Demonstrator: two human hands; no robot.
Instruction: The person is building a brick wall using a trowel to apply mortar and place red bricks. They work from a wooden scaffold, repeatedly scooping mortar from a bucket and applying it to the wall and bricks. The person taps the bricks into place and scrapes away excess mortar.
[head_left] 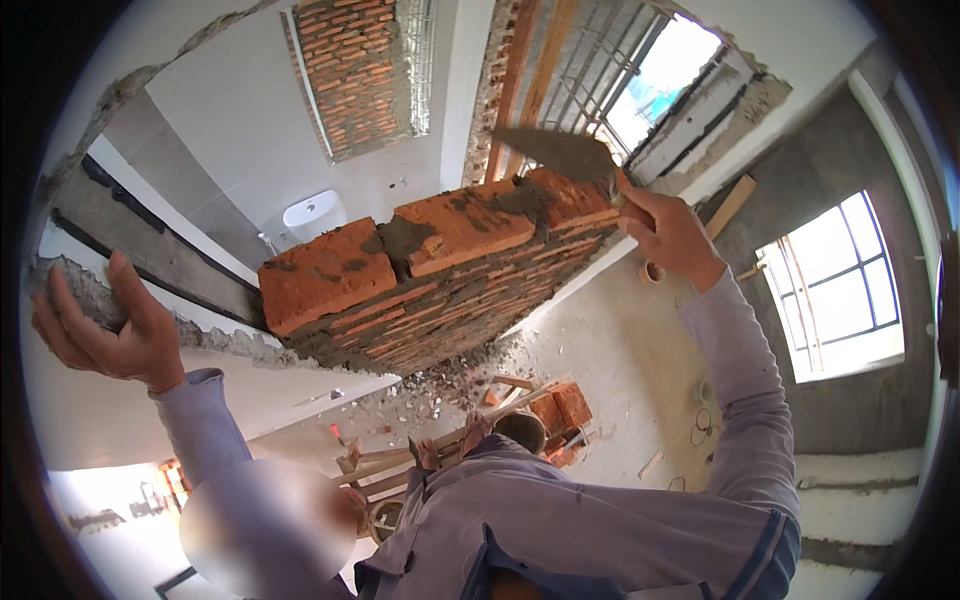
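My right hand (pixel 668 238) grips the handle of a pointed trowel (pixel 560 150). Its grey blade stretches left above the right end of a brick wall (pixel 460 310). Along the wall's top lie several orange bricks, among them a left brick (pixel 325 272) and a middle brick (pixel 475 235). Grey mortar (pixel 405 240) fills part of the joint between those two, and more is smeared over the brick tops. My left hand (pixel 115 330), fingers spread and holding nothing, rests against the rough broken wall edge (pixel 85 285) at the far left.
Below me, my feet are by wooden planks (pixel 385 465). A bucket (pixel 521 430) stands beside stacked bricks (pixel 565 405). Rubble (pixel 425 395) litters the floor along the wall's foot. Beyond the wall are a white toilet (pixel 314 212) and an opening filled with brickwork (pixel 350 75). A blurred patch hides the lower left.
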